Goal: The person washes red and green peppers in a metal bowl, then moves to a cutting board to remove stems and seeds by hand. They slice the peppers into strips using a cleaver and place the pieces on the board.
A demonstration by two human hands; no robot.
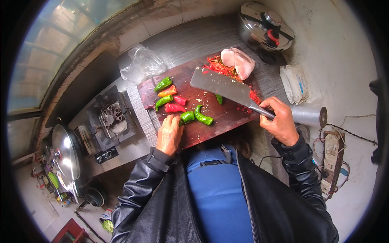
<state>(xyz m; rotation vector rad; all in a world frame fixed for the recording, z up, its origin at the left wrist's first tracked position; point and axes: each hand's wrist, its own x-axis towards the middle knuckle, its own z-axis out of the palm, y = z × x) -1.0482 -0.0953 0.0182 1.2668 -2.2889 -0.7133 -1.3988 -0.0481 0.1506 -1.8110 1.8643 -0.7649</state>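
My right hand (279, 121) grips the dark handle of a broad cleaver (222, 85), its blade held over the wooden cutting board (209, 133) and dotted with seeds. At the board's near left edge, my left hand (169, 133) has its fingers closed on the end of a short green pepper (187, 116). Just right of that lies a curved green pepper (202, 116). Several green, red and orange peppers (175, 108) lie on the left part of the board. Shredded red pepper (220, 66) is heaped beyond the blade, against a pale piece of raw meat (238, 62).
Behind the board stands a pressure cooker (267, 29). A clear plastic bag (142, 63) lies at the back left, beside a gas burner (114, 117). To the right are a white packet (294, 83), a roll of plastic bags (308, 116) and wired sockets (331, 161).
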